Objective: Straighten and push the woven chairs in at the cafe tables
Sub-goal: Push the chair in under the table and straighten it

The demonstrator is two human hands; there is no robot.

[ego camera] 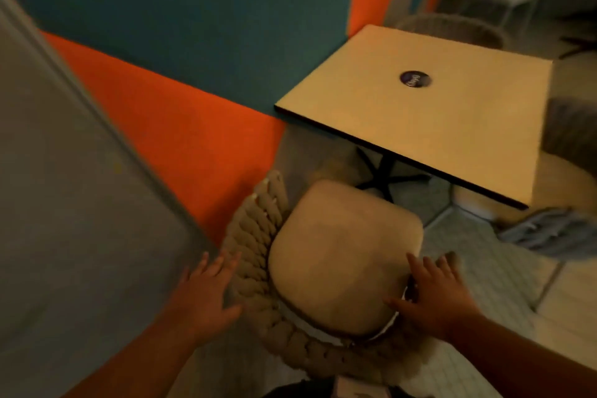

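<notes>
A woven chair [255, 236] with a thick beige braided back and a tan seat cushion [342, 252] stands below me, in front of a square light-wood cafe table [429, 119]. The cushion's front edge lies just short of the table's near edge. My left hand [206, 294] lies with fingers spread against the chair's left woven rim. On the right side of the rim, beside the cushion, my right hand [433, 291] rests with straight fingers. Neither hand curls round anything.
An orange and teal wall [181, 52] runs along the left, close to the chair. A grey panel [64, 203] fills the near left. Another woven chair [452, 29] stands beyond the table. The table's black cross base [384, 174] sits on white tiled floor; a grey chair [549, 229] is at right.
</notes>
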